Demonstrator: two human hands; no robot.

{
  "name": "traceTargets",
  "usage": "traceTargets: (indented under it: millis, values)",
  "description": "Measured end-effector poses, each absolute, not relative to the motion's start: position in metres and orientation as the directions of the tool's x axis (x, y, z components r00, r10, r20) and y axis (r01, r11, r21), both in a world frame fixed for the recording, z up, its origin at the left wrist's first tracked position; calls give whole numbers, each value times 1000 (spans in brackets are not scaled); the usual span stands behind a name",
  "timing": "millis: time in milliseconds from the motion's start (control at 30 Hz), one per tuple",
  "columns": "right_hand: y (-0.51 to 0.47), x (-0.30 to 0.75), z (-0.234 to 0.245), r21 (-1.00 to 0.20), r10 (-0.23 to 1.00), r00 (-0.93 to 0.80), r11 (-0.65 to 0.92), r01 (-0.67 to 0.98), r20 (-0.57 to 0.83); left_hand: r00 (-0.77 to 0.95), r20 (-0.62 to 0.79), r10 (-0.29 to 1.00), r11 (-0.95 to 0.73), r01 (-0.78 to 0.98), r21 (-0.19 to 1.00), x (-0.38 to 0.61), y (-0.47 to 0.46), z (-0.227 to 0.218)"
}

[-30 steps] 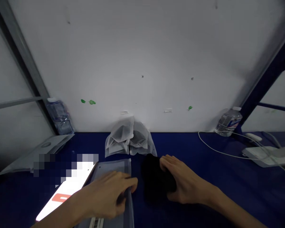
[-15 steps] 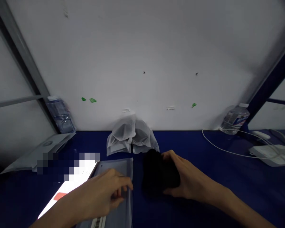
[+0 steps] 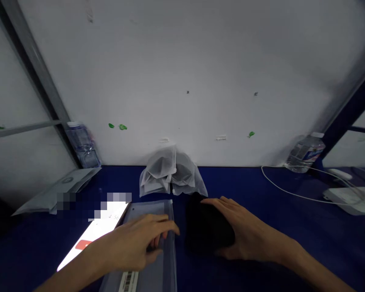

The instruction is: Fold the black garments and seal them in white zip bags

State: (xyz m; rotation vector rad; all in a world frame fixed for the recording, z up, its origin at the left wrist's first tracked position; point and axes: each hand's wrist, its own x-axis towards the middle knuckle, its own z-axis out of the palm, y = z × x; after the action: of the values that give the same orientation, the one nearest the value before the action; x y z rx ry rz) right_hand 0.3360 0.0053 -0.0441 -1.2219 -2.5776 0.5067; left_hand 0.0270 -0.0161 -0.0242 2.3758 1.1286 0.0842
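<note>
A black folded cloth [image 3: 205,231] lies on the blue table [image 3: 261,211]. My right hand [image 3: 243,233] rests on its right side, fingers stretched over it and thumb under its near edge. Left of the cloth lies a grey translucent zip bag [image 3: 146,243] with a barcode label [image 3: 127,282] at its near end. My left hand [image 3: 136,243] lies on that bag, fingers curled at its right edge and pressing on it.
A heap of white translucent bags [image 3: 170,174] leans on the wall behind. A lit phone [image 3: 94,235] lies left of the zip bag, grey pouches [image 3: 57,188] beyond it. Water bottles [image 3: 83,144] [image 3: 305,152], a white cable [image 3: 292,190] and a power strip [image 3: 349,198] stand around.
My right hand gripped the black cloth, then flattened over it as it shifted slightly right. My left hand stayed on the zip bag, fingers stretching toward its edge.
</note>
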Motion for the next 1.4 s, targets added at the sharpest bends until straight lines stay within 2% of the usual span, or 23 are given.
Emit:
traceTargets:
  millis: [200,400,567,700,1067,1400]
  values:
    - [5,344,-36,-441,715,-699,632,637,12,661,-166,732,-545,713,440,30,-20,-23]
    - [4,342,-40,-431,755,-656,597,677,15,632,-133,763,-503,711,492,30,-20,-25]
    - [1,337,-47,-377,812,-576,565,734,97,649,-125,750,-534,707,465,31,-21,-25]
    - [-1,332,-45,-384,825,-550,555,738,135,648,-126,751,-542,714,444,32,-23,-25]
    - [1,333,-50,-346,838,-533,537,769,115,621,-126,774,-509,728,459,26,-15,-25]
    - [1,332,-49,-357,848,-523,516,779,85,587,-113,802,-447,714,539,23,-14,-26]
